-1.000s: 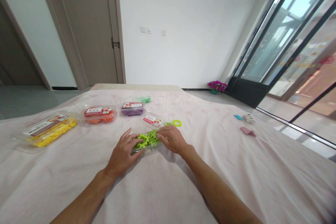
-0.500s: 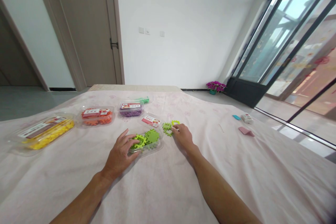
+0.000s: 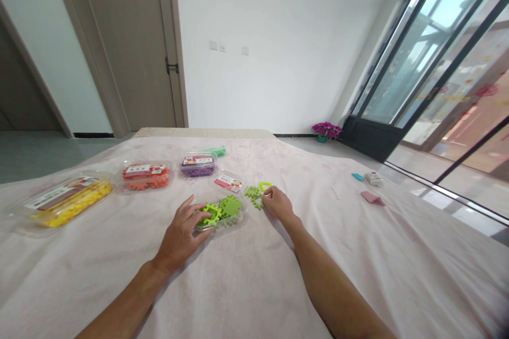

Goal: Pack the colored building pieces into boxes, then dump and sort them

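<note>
My left hand (image 3: 186, 228) grips the left end of a clear plastic box (image 3: 234, 221), fingers over its rim and thumb along its near side. Inside the box lie several green gear-shaped pieces (image 3: 229, 206). To the right of the box, my right hand (image 3: 278, 202) is closed in a pinch at the edge of a light-green gear piece (image 3: 253, 195). Its fingertips partly hide the contact. A yellow-green ring-like piece (image 3: 265, 185) lies just beyond these fingers. Behind the box rests a clear lid with a red and white label (image 3: 228, 183).
Closed clear boxes of yellow pieces (image 3: 79, 204), orange-red pieces (image 3: 147, 183) and purple pieces (image 3: 198, 170) stand to the left and back. Green pieces (image 3: 217, 152) lie behind the purple box. At right are a blue item (image 3: 358, 177), a white item (image 3: 373, 178) and a pink item (image 3: 373, 198).
The light-green gear piece at my right fingertips has turned and tilted slightly. My right hand has shifted only a little; my left hand and the box stay in place.
</note>
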Available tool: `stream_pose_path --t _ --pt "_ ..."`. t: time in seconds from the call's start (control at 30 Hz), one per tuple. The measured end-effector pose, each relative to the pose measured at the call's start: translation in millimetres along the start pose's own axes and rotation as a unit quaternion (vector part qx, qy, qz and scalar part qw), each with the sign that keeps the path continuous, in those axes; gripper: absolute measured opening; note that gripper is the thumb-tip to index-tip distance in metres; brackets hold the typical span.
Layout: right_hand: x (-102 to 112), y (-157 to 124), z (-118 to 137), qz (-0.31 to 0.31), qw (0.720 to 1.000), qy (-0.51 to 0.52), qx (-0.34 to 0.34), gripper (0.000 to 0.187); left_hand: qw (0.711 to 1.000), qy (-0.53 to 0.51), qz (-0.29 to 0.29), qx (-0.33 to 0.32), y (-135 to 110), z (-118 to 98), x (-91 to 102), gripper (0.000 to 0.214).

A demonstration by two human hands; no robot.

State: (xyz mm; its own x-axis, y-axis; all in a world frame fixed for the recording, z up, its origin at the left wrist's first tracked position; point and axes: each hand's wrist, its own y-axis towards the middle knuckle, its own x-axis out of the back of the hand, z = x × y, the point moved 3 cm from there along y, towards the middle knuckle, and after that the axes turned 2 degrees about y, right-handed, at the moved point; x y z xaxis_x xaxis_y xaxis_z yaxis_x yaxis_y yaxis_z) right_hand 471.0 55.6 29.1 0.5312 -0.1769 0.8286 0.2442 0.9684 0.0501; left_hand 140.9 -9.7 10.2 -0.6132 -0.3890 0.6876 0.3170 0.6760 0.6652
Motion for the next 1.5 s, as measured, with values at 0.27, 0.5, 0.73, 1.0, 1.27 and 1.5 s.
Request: stream_pose_path --t 0.27,0.5,0.73,1.0,1.27,1.5 --pt "1.4 21.3 -40.3 -0.116 0.988 0.097 -0.014 0.038 1.000 -0.007 -0.001 -0.001 0.1 0.4 0.0 0.021" --pt "-5.2 46.5 -40.0 -0.074 0.996 0.027 -0.043 0.048 1.000 -0.024 0.000 -0.002 -0.3 2.3 -0.7 0.020" --pt "-4.7 73.5 -28.0 -0.020 0.999 -0.017 -0.030 0.041 0.999 -0.034 0.000 0.018 -1.0 0.8 0.7 0.030" --pt "-5.4 58.6 -42.5 -0.128 0.977 0.167 -0.023 0.035 0.999 -0.033 0.002 0.042 0.4 -0.4 4.6 0.057" --pt "7.7 31.4 11.6 -0.024 0.902 0.431 0.003 0.047 0.997 -0.046 0.002 0.062 1.1 -1.5 6.1 0.068" --pt "0.8 -25.1 105.5 0.190 0.872 0.440 0.096 0.049 0.997 -0.049 0.002 0.062 0.8 -1.7 4.8 0.078"
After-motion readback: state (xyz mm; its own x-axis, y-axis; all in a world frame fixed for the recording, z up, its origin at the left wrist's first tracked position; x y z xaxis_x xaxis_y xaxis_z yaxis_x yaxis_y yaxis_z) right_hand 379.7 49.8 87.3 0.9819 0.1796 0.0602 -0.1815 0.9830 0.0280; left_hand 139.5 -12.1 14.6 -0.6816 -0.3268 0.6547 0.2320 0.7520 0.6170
